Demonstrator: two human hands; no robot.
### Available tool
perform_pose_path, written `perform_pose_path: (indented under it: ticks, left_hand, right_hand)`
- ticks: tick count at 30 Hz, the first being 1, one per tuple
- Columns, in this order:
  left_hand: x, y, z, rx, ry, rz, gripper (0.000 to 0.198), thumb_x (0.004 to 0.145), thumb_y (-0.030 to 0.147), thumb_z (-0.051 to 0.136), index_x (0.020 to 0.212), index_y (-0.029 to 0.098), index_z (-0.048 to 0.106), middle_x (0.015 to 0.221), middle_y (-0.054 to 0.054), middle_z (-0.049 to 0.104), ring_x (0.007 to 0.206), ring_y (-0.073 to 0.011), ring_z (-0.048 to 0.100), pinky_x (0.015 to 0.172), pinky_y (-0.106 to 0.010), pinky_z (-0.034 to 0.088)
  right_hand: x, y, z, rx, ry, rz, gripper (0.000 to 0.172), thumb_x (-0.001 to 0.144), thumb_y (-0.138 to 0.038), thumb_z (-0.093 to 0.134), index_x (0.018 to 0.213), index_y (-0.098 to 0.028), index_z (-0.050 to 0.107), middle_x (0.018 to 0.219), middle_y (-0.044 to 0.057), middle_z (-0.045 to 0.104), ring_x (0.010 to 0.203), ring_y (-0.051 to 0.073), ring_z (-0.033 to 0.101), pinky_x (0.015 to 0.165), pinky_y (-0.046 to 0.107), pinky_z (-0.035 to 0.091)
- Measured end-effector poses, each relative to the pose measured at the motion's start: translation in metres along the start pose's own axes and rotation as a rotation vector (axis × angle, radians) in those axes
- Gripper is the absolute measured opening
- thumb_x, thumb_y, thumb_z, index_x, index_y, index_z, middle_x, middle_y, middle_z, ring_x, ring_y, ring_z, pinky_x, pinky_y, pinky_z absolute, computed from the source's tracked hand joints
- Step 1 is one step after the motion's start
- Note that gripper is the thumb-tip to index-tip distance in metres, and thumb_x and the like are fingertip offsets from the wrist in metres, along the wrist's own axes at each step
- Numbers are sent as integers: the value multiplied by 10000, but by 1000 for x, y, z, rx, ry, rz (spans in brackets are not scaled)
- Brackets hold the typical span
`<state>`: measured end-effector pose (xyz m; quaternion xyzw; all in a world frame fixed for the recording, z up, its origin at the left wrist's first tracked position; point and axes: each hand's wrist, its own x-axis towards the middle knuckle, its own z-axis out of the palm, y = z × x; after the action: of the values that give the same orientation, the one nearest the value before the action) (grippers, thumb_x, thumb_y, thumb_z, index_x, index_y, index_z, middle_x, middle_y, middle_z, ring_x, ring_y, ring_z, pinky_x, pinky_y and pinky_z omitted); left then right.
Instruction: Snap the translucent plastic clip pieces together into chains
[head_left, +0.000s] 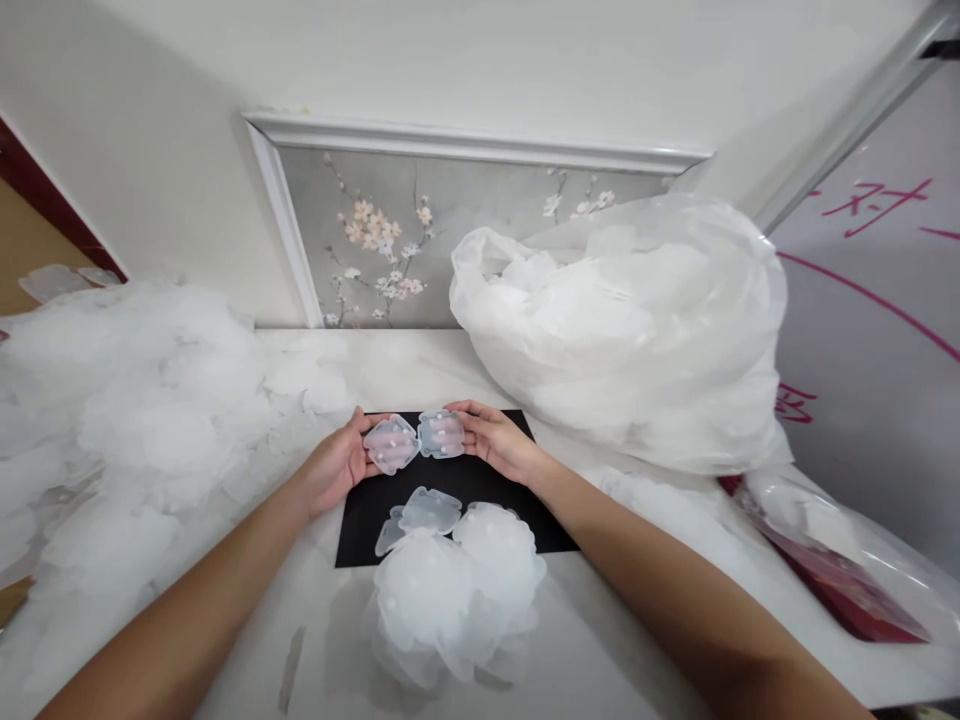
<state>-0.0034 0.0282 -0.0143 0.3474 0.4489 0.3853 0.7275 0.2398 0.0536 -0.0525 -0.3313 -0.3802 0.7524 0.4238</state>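
My left hand (341, 462) grips a translucent plastic piece with small white studs (390, 444) above a black mat (480, 490). My right hand (491, 438) pinches a second, similar studded plastic piece (441, 434), and the two pieces touch edge to edge between my hands. On the mat in front of them lie two more flat plastic pieces (424, 512). A small pile of assembled translucent pieces (457, 590) sits at the mat's near edge, partly on the white table (600, 650).
A large heap of translucent pieces (127, 440) covers the table's left side. A big clear plastic bag full of the same pieces (637, 330) stands at the right rear. A red flat object in plastic (840, 580) lies at right. A framed floral panel (390, 240) leans against the wall.
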Motion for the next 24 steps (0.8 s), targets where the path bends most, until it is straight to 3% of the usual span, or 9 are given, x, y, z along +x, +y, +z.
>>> perform_pose_path:
  ticks: [6, 10, 12, 14, 16, 18, 20, 22, 24]
  left_hand:
    - [0, 1, 0, -10, -31, -8, 559, 932, 610, 379, 1181, 157, 590, 1048, -134, 716, 974, -249, 684, 859, -399, 539]
    - [-5, 1, 1, 99, -58, 27, 390, 841, 400, 671, 1162, 181, 645, 1046, -92, 718, 936, -203, 671, 823, -308, 534]
    - [-14, 2, 5, 194, -172, 26, 437, 759, 283, 767, 1176, 206, 660, 1035, -65, 716, 889, -175, 663, 781, -261, 521]
    - [-27, 5, 12, 301, -388, 7, 485, 712, 287, 804, 1176, 230, 676, 960, -45, 712, 804, -167, 647, 726, -264, 512]
    - [-41, 7, 22, 477, -625, 6, 469, 670, 322, 830, 1119, 248, 716, 862, -28, 693, 751, -170, 618, 708, -284, 497]
    - [-52, 7, 34, 707, -758, 61, 411, 647, 351, 844, 1038, 264, 752, 819, -16, 666, 761, -171, 587, 720, -286, 471]
    - [-58, 6, 43, 877, -748, 173, 371, 643, 383, 843, 989, 276, 760, 833, -12, 637, 784, -170, 556, 720, -281, 447]
    - [-58, 6, 47, 968, -657, 275, 383, 620, 405, 852, 965, 273, 752, 864, -12, 607, 797, -169, 535, 706, -272, 432]
    - [-55, 10, 43, 1014, -565, 335, 365, 643, 421, 831, 954, 254, 739, 875, -14, 591, 790, -166, 534, 691, -264, 424]
  right_hand:
    - [1, 1, 0, 6, 3, 1, 326, 730, -400, 790, 938, -202, 634, 859, 30, 716, 739, 161, 698, 719, 309, 567]
    - [-2, -2, 1, -26, -6, -19, 338, 656, -307, 851, 907, -192, 656, 835, 8, 708, 710, 124, 669, 681, 242, 541]
    - [-7, -7, 4, -47, -76, -6, 331, 624, -279, 869, 866, -177, 666, 780, -10, 687, 654, 93, 632, 624, 197, 508]
    - [-16, -15, 9, -91, -227, 35, 335, 609, -296, 875, 834, -172, 660, 741, -23, 665, 593, 76, 588, 564, 185, 469]
    - [-27, -25, 18, -224, -457, 95, 345, 606, -338, 871, 813, -170, 651, 722, -28, 648, 572, 80, 560, 553, 202, 450]
    - [-40, -34, 29, -497, -698, 111, 313, 641, -367, 844, 803, -171, 661, 742, -20, 640, 636, 103, 567, 622, 235, 463]
    - [-53, -43, 39, -844, -817, 28, 263, 691, -372, 809, 831, -185, 689, 813, 2, 634, 777, 143, 580, 719, 267, 466]
    - [-62, -51, 46, -1102, -780, -91, 240, 722, -375, 786, 870, -205, 705, 874, 17, 612, 856, 166, 564, 749, 274, 455]
    - [-66, -59, 48, -1173, -701, -140, 226, 753, -387, 760, 881, -209, 703, 887, 20, 596, 816, 156, 559, 705, 262, 452]
